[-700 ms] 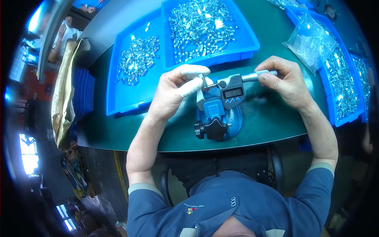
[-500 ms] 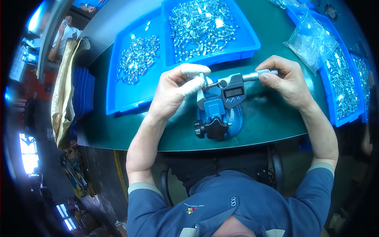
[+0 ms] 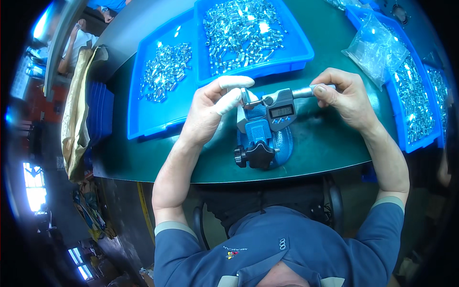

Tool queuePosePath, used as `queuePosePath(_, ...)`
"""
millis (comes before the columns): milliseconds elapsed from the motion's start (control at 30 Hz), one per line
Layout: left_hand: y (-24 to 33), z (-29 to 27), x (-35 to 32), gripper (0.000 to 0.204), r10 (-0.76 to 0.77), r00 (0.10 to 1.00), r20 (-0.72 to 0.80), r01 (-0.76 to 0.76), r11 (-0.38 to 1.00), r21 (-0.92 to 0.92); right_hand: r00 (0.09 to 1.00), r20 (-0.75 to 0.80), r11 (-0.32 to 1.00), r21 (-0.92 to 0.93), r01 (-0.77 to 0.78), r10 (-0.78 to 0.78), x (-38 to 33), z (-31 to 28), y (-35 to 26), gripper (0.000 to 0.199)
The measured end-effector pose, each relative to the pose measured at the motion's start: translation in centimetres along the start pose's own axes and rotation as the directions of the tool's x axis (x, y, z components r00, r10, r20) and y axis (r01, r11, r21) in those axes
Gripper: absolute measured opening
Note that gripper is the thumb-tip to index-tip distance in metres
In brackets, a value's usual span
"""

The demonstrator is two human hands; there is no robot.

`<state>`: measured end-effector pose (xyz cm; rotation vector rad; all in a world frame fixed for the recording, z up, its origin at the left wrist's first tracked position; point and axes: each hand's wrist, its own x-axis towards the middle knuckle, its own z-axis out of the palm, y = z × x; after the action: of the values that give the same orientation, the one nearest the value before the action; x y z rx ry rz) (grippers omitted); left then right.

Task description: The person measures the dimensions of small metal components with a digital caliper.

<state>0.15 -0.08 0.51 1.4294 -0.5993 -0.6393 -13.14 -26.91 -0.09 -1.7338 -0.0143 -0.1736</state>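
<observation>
A digital micrometer (image 3: 282, 110) is clamped in a blue stand (image 3: 260, 131) with black knobs, near the front of the green table. My right hand (image 3: 346, 98) pinches the micrometer's thimble end between thumb and fingers. At the other end my left hand (image 3: 205, 107), with white covers on thumb and index finger, has its two fingertips apart. They are right beside the micrometer's measuring jaws, where a small shiny metal piece (image 3: 249, 98) seems to sit. Whether a fingertip still touches it is hard to tell.
Blue trays of small shiny metal parts stand at the back: a fuller one (image 3: 244, 38) and a sparser one (image 3: 165, 71). More parts fill a tray (image 3: 413, 105) at right, with a clear plastic bag (image 3: 377, 48) over it. Stacked blue bins (image 3: 99, 112) stand at left.
My left thumb has drawn back leftward from the measuring jaws, and the gap to the index finger has widened. My right hand stays on the thimble, its fingers slightly shifted.
</observation>
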Motion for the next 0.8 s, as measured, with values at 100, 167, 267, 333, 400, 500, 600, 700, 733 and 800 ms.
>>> queuePosePath(100, -0.04, -0.32, 0.01, 0.031, -0.019, 1.0, 0.024, 0.02, 1.0, -0.017, 1.0, 0.0, 1.0, -0.003, 0.004, -0.004, 0.01, 0.03, -0.08, 0.027)
queuePosePath(167, 0.0, -0.37, 0.0, 0.03, -0.02, 0.999, 0.034, 0.02, 1.0, -0.003, 1.0, 0.0, 1.0, -0.005, 0.009, -0.009, -0.02, 0.05, -0.18, 0.027)
queuePosePath(267, 0.13, -0.36, -0.1, 0.028, -0.022, 0.999, 0.029, 0.021, 1.0, 0.015, 1.0, 0.008, 1.0, -0.004, -0.012, 0.012, -0.07, -0.02, -0.28, 0.028)
queuePosePath(333, 0.23, -0.33, -0.1, 0.026, -0.022, 1.0, 0.015, 0.022, 1.0, 0.019, 0.998, 0.001, 0.994, -0.09, 0.064, -0.064, -0.12, -0.16, -0.17, 0.029)
queuePosePath(400, 0.31, -0.35, -0.04, 0.024, -0.004, 1.0, 0.015, 0.004, 1.0, 0.021, 0.998, -0.001, 0.994, -0.089, 0.066, -0.066, -0.14, -0.15, -0.2, 0.029)
queuePosePath(500, -0.02, -0.38, 0.03, 0.024, 0.005, 1.0, -0.003, -0.005, 0.998, 0.062, 0.998, -0.004, 0.994, -0.091, 0.06, -0.061, -0.12, -0.13, -0.17, 0.028)
queuePosePath(600, -0.01, -0.32, -0.05, 0.024, 0.007, 1.0, -0.003, -0.007, 0.999, 0.045, 1.0, -0.005, 0.999, -0.047, 0.018, -0.018, -0.08, 0.04, -0.23, 0.027)
queuePosePath(700, 0.01, -0.25, -0.05, 0.024, 0.007, 1.0, -0.002, -0.007, 0.999, 0.054, 1.0, -0.011, 1.0, -0.006, -0.002, 0.002, -0.04, 0.14, -0.06, 0.027)
queuePosePath(733, 0.01, -0.19, -0.05, 0.024, 0.006, 1.0, -0.001, -0.006, 0.999, 0.053, 1.0, -0.017, 1.0, -0.013, 0.012, -0.012, -0.02, 0.16, 0.02, 0.027)
queuePosePath(800, 0.16, -0.03, -0.11, 0.024, -0.031, 1.0, -0.006, 0.031, 0.999, 0.031, 1.0, -0.014, 1.0, -0.013, 0.011, -0.012, -0.03, 0.14, -0.06, 0.027)
